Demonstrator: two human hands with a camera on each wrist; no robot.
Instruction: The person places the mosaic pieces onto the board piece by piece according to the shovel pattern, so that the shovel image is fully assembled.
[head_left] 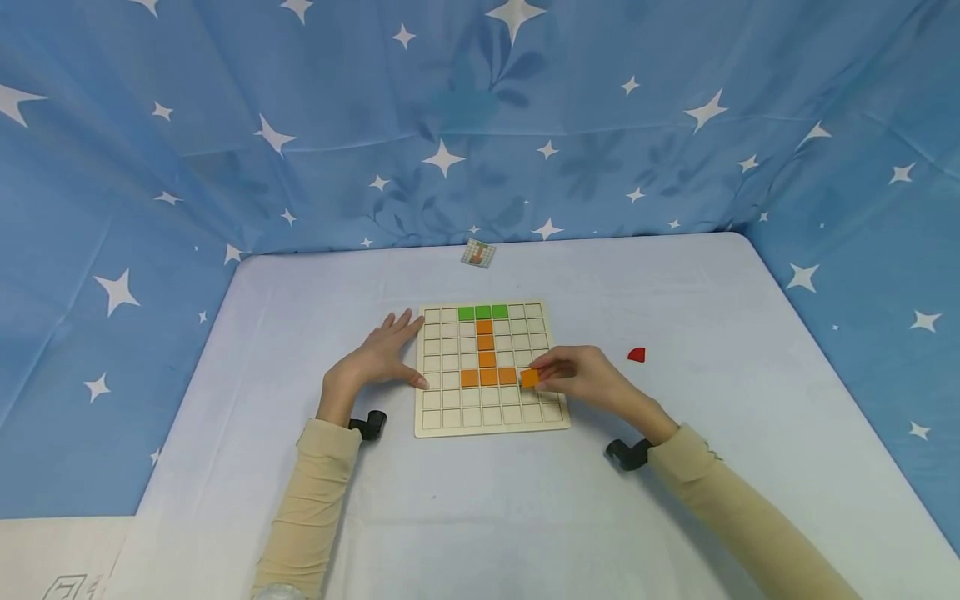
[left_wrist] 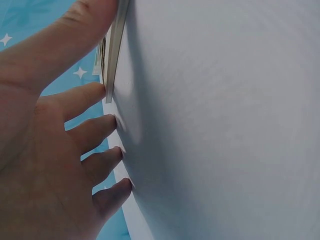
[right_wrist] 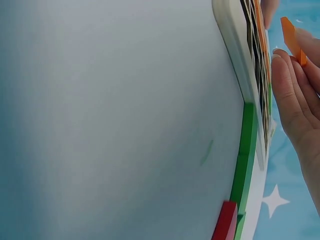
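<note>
Currently, the right hand (head_left: 581, 375) maintains a pinching grip on one orange tile (head_left: 529, 378). The tile is positioned over the right part of the gridded board (head_left: 453, 417), just beside the right end of the lower orange row (head_left: 488, 377); contact with the board cannot be told. The board lies about midway between the left and right edges of the bench (head_left: 465, 517).

The left hand (head_left: 378, 354) has a released grip: fingers spread, thumb touching the board's left side, index fingertip at its far left corner.

Three green tiles (head_left: 483, 312) occupy the board's far row. An orange column (head_left: 486, 342) connects the middle green tile to the middle of the three-tile orange row.

A small patterned card (head_left: 478, 253) lies near the bench's far edge. A red piece (head_left: 637, 355) lies toward the bench's right edge, beyond the right hand. In the right wrist view, green pieces (right_wrist: 245, 150) lie on the bench near the red piece, beside the board
</note>
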